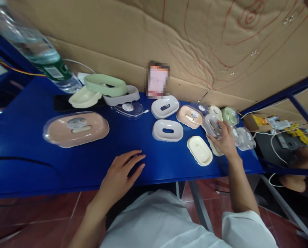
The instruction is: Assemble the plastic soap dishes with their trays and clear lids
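My right hand (225, 139) has its thumb and fingers around the near right side of a grey soap dish (212, 124) with a clear lid. That dish partly covers a cream piece (216, 148) beneath my hand. Over the blue table my left hand (122, 170) is open, fingers stretched, holding nothing. Between the hands lie a cream oval tray (199, 150) and two pale grey oval dishes with slots, a nearer one (167, 135) and a farther one (159, 111). A lidded pink soap dish (190, 116) stands just left of the held one.
At left are a large lidded pink dish (91, 132), a green dish (104, 84), a cream dish (83, 98), a clear lid (129, 109) and a water bottle (50, 62). A phone (157, 81) leans on the cardboard (117, 44). Another person's hand (305, 155) shows at right.
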The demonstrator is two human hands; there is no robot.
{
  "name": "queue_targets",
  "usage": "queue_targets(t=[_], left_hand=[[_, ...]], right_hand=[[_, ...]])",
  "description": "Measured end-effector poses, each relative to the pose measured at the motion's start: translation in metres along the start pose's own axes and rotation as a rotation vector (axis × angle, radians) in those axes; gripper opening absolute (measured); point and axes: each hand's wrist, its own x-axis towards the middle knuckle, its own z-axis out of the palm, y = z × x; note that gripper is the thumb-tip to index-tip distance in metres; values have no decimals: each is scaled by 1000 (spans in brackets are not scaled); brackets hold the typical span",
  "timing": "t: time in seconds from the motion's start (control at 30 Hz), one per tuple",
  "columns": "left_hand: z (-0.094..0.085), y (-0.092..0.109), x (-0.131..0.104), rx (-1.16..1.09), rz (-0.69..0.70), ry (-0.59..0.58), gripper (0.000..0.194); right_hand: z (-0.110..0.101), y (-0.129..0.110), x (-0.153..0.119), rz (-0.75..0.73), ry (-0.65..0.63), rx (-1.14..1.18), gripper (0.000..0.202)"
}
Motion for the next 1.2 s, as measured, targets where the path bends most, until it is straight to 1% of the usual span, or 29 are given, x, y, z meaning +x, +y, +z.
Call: queue_targets(t=[0.27,0.33,0.47,0.53,0.67,0.77,0.83,0.9,0.93,1.03,1.13,1.2], left_hand=[[0,0,-1,-15,-1,0,29],[0,0,-1,-19,-2,3,28],[0,-1,-1,-13,10,8,28],[1,-1,-1,-6,25,12,28],[3,-3,-1,1,45,26,28],[3,-4,-2,6,42,29,28],[2,-4,-2,13,49,28,27],[2,-3,-2,22,60,31,27],[1,-3,-1,25,65,32,27],[2,-3,-1,35,74,41,27],[4,-3,-1,44,69,47,27],[5,-4,-2,46,64,55,27]], right_hand=[[-8,17,14,-76,-25,70,84],[-8,18,15,-75,-34,57,84],[-6,16,15,-65,-99,33,87],[-4,14,15,-54,-100,25,89],[-6,6,13,-36,-15,6,83],[-15,-1,10,-56,92,9,76],[-23,-6,14,-88,165,9,74],[-27,-12,26,-150,192,12,75],[-27,-15,36,-189,182,21,76],[-19,-22,75,-293,81,55,79],[-8,-18,112,-326,-20,52,79],[-2,-8,127,-323,-44,30,78]])
